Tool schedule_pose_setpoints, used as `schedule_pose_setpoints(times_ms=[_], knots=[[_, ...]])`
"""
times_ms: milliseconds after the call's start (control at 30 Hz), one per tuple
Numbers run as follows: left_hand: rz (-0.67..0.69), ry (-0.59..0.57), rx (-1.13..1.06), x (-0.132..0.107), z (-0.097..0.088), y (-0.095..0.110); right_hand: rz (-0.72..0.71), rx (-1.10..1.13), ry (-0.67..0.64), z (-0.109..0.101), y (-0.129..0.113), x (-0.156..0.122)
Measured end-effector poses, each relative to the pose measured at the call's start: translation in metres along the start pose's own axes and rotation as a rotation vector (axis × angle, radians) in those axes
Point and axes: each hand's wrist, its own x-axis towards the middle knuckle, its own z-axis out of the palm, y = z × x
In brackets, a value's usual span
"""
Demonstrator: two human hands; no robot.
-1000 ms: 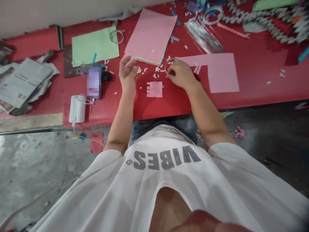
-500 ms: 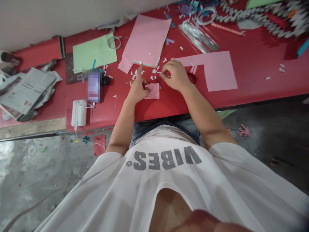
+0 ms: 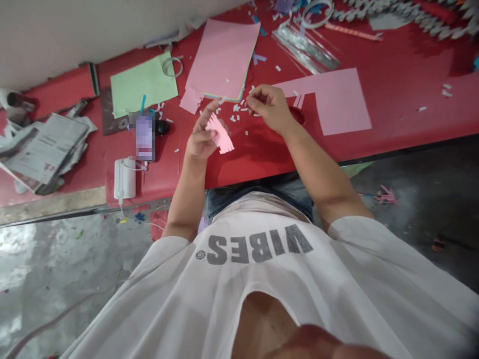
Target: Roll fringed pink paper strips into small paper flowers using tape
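Observation:
My left hand (image 3: 202, 137) holds a small pink paper square with fringed cuts (image 3: 220, 135) lifted off the red table (image 3: 392, 124), pinched between thumb and fingers, index finger stretched up. My right hand (image 3: 269, 107) hovers just right of it with its fingers pinched together on something small I cannot make out, above scattered white paper bits (image 3: 235, 112). Beyond the hands lies a stack of pink sheets (image 3: 222, 60), and a large cut pink sheet (image 3: 333, 99) lies to the right.
A light green sheet (image 3: 144, 85) with a tape ring (image 3: 172, 66) lies at the back left. A phone (image 3: 144, 137), a white power bank (image 3: 124, 178) and newspapers (image 3: 45, 149) sit left. A clear ruler (image 3: 305, 47), tape roll (image 3: 316, 12) and folded paper chain (image 3: 411, 17) lie far right.
My left hand went from near the pink stack down to the small fringed pink square and lifted it off the table. My right hand rose slightly, fingers still pinched.

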Motion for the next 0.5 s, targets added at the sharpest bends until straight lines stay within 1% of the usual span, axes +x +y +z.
schedule_pose_setpoints(times_ms=[100,167,233,300,400,500], knots=[[-0.083,-0.187,-0.148,-0.003,0.004,-0.001,0.007,0.144,-0.110,0.008,-0.007,-0.002],[-0.118,-0.250,-0.186,-0.004,0.009,-0.003,0.011,0.173,-0.137,0.013,-0.010,-0.003],[-0.139,-0.278,-0.174,-0.004,0.012,-0.005,0.009,0.172,-0.142,0.015,-0.010,-0.004],[-0.140,-0.255,-0.120,-0.004,0.014,-0.007,-0.004,0.137,-0.111,0.015,-0.009,-0.006],[-0.097,-0.148,-0.020,-0.002,0.015,-0.009,-0.050,0.006,-0.017,0.014,-0.011,-0.009],[-0.056,-0.093,-0.001,0.000,0.015,-0.008,-0.086,-0.072,0.028,0.014,-0.017,-0.013]])
